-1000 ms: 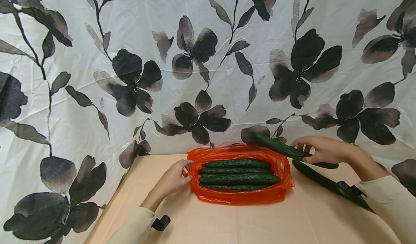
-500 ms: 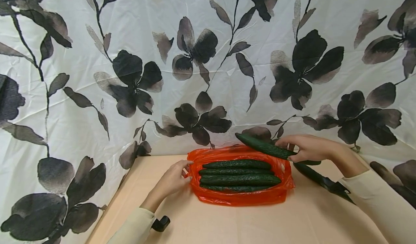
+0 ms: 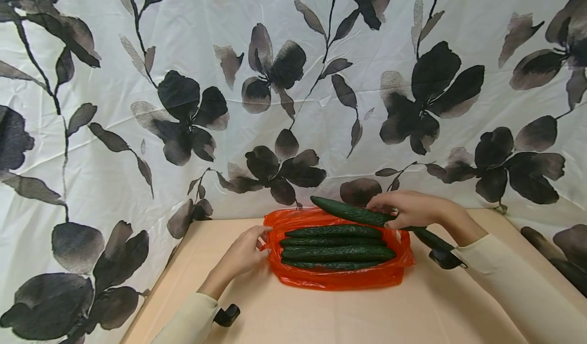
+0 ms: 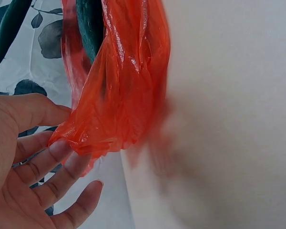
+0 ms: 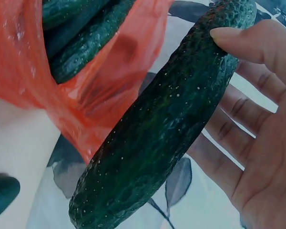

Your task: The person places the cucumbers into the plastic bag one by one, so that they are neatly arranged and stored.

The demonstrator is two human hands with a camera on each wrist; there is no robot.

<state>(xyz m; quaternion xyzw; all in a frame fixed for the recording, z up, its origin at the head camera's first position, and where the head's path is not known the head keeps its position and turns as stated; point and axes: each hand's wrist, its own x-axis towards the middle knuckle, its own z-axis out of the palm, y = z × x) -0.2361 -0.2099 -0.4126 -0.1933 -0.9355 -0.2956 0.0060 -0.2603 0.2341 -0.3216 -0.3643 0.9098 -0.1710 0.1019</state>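
Note:
My right hand [image 3: 412, 209] grips a dark green cucumber [image 3: 348, 212] near its right end, tilted with the far end higher, above the back rim of a red plastic bag [image 3: 339, 282]. In the right wrist view the thumb lies on top of this cucumber [image 5: 152, 124] and the fingers curl beneath. Several cucumbers [image 3: 339, 254] lie side by side in the bag's open mouth. At the bag's left end, my left hand [image 3: 242, 252] pinches the thin edge; the left wrist view has thumb and fingers on either side of the red film [image 4: 76, 131].
Another cucumber [image 3: 431, 239] lies on the light table [image 3: 330, 316] right of the bag, partly hidden by the right forearm and its black wrist camera [image 3: 445, 258]. A white curtain [image 3: 339, 130] with dark flowers hangs directly behind the table.
My right hand has carried the cucumber leftward, from beside the bag's right end to above its back part. The left hand and the bag stay where they were.

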